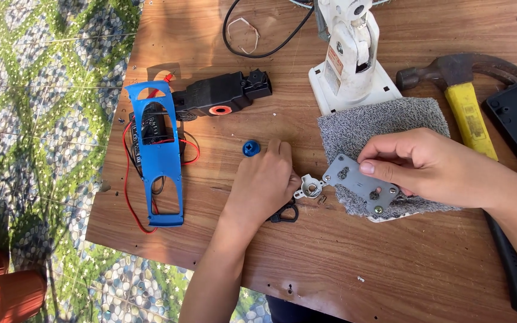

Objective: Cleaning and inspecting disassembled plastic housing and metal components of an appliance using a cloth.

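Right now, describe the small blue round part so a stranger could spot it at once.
Start at the wooden table and find the long blue plastic frame on its left. Just right of it, by the left hand, lies the blue knob: the only small round blue piece, apart from the frame.

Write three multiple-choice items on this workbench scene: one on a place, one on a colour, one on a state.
1. Where does the small blue cap lie?
A. on the grey cloth
B. on the bare table, just beyond the left hand
C. inside the blue shell

2. What colour is the hammer's handle?
A. yellow
B. red
C. green

3. How is the grey metal plate held?
A. lying untouched
B. pinched in the right hand
C. clamped under the hammer

Answers: 1 B, the cap sits on wood by the left hand; 2 A, the hammer has a yellow grip; 3 B, the right hand fingers grip the plate above the grey cloth.
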